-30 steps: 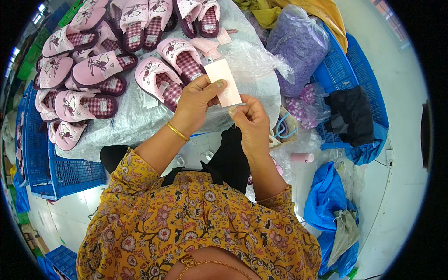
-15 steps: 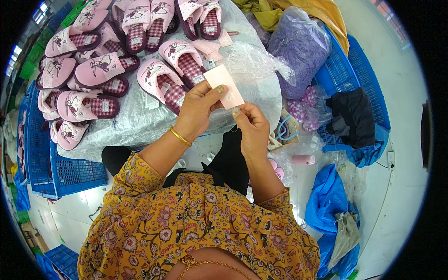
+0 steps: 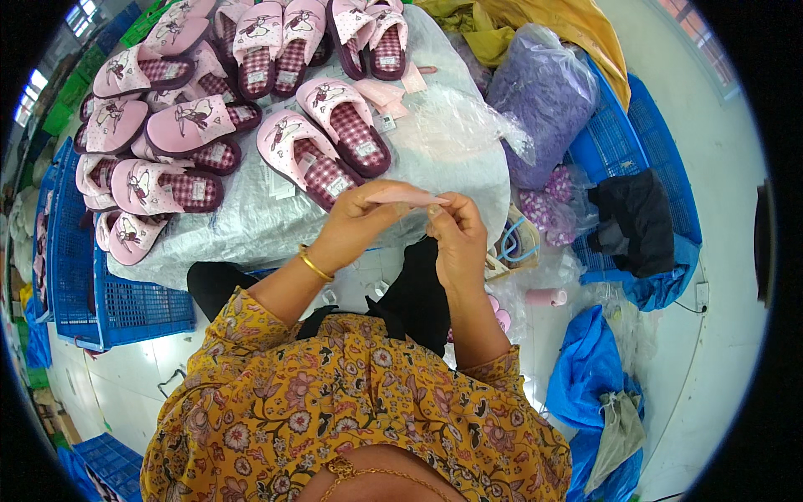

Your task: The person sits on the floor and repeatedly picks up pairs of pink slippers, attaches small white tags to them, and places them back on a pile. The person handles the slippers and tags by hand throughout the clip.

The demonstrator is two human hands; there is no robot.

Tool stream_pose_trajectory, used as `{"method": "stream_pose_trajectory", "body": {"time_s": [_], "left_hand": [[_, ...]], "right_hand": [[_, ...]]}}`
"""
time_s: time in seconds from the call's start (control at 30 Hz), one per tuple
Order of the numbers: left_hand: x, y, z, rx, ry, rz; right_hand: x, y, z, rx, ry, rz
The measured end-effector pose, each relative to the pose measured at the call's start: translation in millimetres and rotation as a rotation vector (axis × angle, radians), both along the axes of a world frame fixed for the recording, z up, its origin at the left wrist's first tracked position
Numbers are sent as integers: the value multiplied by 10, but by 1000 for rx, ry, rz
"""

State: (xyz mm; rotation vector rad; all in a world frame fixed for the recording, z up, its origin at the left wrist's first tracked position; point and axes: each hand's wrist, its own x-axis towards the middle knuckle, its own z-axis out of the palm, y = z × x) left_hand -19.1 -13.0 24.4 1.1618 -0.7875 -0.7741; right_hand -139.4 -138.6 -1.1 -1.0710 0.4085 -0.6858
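A pale pink card tag (image 3: 405,195) is gripped in my left hand (image 3: 361,219) and now appears nearly edge-on. My right hand (image 3: 458,234) is closed in a pinch at the tag's right end; whether a thin string is between its fingertips is too small to see. Just beyond my hands, a pair of pink slippers (image 3: 288,140) with checked maroon insoles lies on the plastic-covered table (image 3: 242,238). More loose pink tags (image 3: 386,99) rest beside that pair.
Several similar slippers (image 3: 180,121) are heaped at the table's left. Blue crates (image 3: 138,314) stand below it. At right are a bag of purple material (image 3: 544,105), a blue basket (image 3: 661,125) with black cloth (image 3: 631,222), a pink roll (image 3: 546,297) and blue sheeting (image 3: 585,368) on the floor.
The tag has turned from face-on to nearly edge-on. Both hands have come slightly lower, still together at the tag. The slippers on the table have stayed where they were.
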Motion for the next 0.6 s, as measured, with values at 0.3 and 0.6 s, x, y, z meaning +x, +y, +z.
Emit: {"method": "stream_pose_trajectory", "body": {"time_s": [0.3,0.6], "left_hand": [[467,502,293,346,-78,-528],[84,374,-26,276,-307,-217]], "right_hand": [[-275,-195,140,-717,109,189],[-237,55,192,-929,185,230]]}}
